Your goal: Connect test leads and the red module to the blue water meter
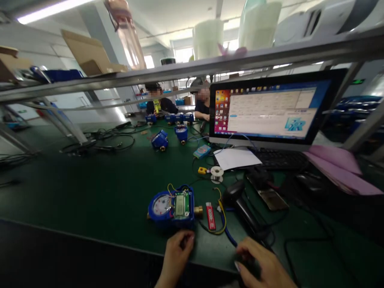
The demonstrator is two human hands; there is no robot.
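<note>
At the table's near edge, left hand [177, 251] curls loose-fingered below the water meter [172, 206]; right hand [260, 265] cups a dark mouse [250, 267].

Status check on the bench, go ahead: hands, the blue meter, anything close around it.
Left hand at near edge of blue meter, fingers curled, grip unclear. Right hand cupped over a dark object. Red lighter, yellow and blue wires lie right of meter.

- Setting: factory assembly/test workshop, open hall with strip lights overhead.
- Long green-covered bench [90, 188] with loose cables.
- Several blue water meters [172, 206] on it, the nearest opened to show its circuit board.
- Monitor [270, 110] showing software, keyboard [279, 160] in front.
- Metal rack shelf [192, 66] above, carrying cardboard boxes [90, 52].
- Two other people seated at the far end.
</note>
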